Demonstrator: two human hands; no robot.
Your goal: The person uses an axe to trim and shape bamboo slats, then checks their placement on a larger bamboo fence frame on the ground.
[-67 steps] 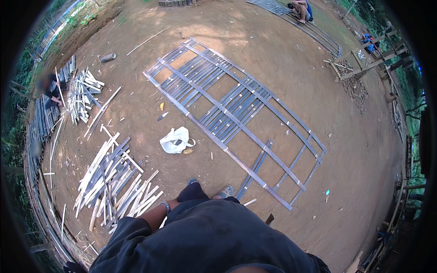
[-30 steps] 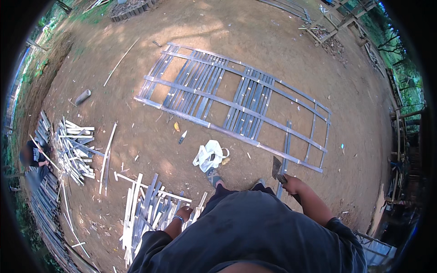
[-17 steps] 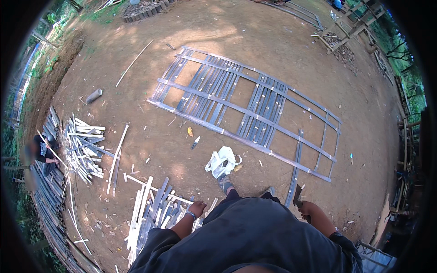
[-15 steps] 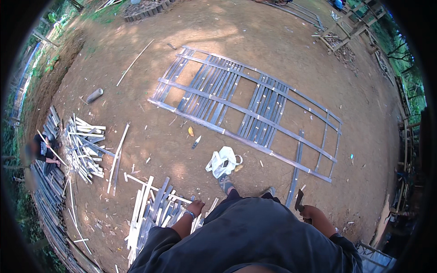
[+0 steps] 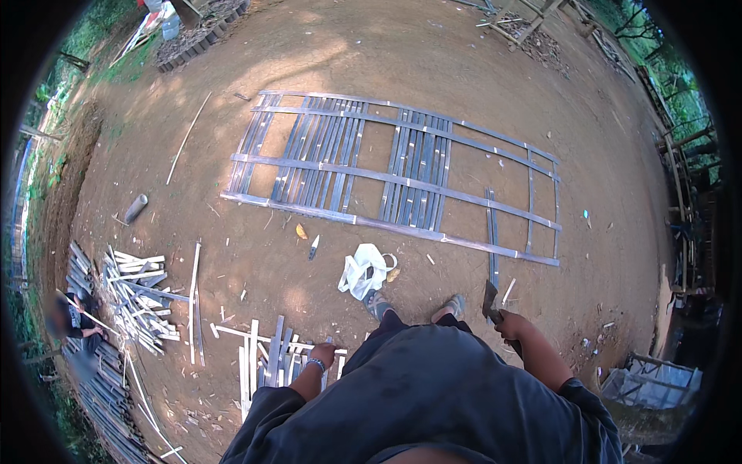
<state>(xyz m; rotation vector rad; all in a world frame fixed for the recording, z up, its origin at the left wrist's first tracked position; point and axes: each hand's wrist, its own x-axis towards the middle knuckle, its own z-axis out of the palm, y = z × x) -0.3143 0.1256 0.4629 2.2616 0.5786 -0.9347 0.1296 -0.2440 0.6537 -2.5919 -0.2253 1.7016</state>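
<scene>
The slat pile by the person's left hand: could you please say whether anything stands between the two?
Nothing visible stands between them: the left hand is at the right side of the slat pile, though contact is hard to tell. The white bag lies farther ahead, off to the right.

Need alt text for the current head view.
The wearer's right hand holds a broad dark blade; the left hand is at a pile of pale and dark strips, its grip unclear. Ahead lie a slatted frame and a white bag; another person is at far left.
</scene>
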